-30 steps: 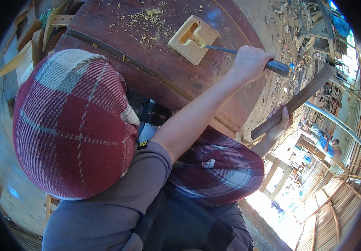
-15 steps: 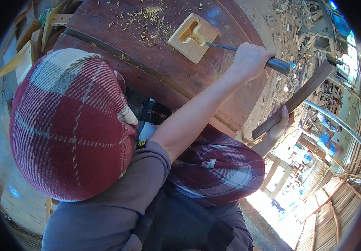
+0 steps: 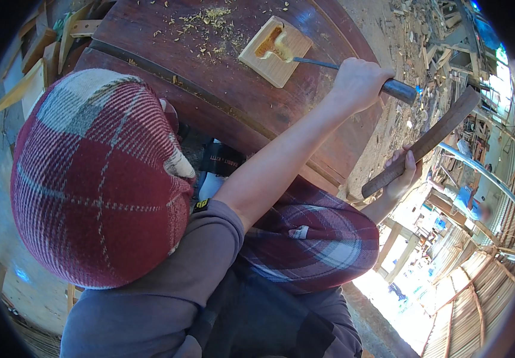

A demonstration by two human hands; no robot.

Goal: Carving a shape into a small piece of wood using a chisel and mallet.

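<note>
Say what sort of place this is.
Probably a woodworking shop: small yellowish wood shavings are scattered over a dark reddish-brown wooden tabletop, a pale squarish wooden block there has a carved hollow, and brown and tan wooden pieces are heaped at upper left.

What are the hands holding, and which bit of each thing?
The left hand grips a chisel-like tool by its dark handle, whose end sticks out. The right hand grips a wooden bar near its lower end.
</note>
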